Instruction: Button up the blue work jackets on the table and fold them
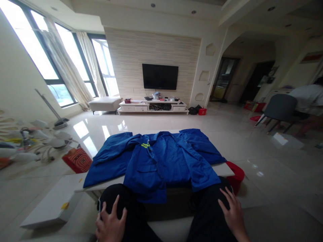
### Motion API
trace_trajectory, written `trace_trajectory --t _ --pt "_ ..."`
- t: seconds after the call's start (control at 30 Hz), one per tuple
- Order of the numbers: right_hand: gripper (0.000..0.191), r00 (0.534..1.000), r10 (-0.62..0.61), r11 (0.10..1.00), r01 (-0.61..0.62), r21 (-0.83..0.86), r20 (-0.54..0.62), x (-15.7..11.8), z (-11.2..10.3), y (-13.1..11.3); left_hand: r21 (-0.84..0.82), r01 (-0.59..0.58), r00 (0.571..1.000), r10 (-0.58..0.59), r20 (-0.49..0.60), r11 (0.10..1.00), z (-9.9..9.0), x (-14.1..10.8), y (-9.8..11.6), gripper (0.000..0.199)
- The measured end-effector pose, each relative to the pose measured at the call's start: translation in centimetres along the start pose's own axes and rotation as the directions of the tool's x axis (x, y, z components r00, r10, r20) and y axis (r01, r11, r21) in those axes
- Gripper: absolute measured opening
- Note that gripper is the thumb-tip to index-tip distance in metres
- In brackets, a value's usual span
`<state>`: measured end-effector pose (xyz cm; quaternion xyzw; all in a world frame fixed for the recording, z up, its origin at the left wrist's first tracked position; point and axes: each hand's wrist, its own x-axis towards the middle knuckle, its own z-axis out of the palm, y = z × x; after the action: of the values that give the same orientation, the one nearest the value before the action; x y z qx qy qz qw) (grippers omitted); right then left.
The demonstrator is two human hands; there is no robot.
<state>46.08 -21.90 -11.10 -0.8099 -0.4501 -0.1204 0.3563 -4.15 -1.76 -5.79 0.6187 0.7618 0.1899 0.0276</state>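
Note:
My left hand (111, 220) rests on my left knee with its fingers spread, holding nothing. On the other knee lies my right hand (232, 212), its fingers also apart and holding nothing. In front of both knees a blue work jacket (174, 158) with a yellow-green stripe on the chest is spread over a low white table (224, 170). Its front panels lie open and its lower edge hangs over the near side, close to my knees. More folded blue cloth (108, 168) lies at the table's left, partly under a sleeve; another blue piece (205, 144) is at the right.
A white box (47, 201) lies left of the table, near a red bag (77, 159). On the right are a red stool (236, 174), a clear bin (287, 140), a grey chair (281, 107) and a seated person (309, 101). A TV stand (152, 108) lines the far wall.

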Motion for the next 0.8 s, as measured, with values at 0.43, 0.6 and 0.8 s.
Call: trace_trajectory --t 0.43,0.6,0.8 --pt "0.054 1.000 -0.004 1.000 0.004 -0.017 0.010 -0.16 0.15 0.26 -0.001 -0.010 1.000 0.010 -0.003 1.000 0.58 0.09 -0.42 0.057" --pt "0.054 1.000 0.001 1.000 -0.001 -0.019 0.008 -0.25 0.27 0.39 0.001 -0.002 1.000 0.002 0.012 1.000 -0.09 0.05 -0.01 0.054" --pt "0.052 1.000 -0.016 1.000 0.016 -0.015 -0.007 -0.18 0.09 0.07 -0.015 -0.002 1.000 0.002 -0.004 1.000 0.07 -0.06 -0.10 0.055"
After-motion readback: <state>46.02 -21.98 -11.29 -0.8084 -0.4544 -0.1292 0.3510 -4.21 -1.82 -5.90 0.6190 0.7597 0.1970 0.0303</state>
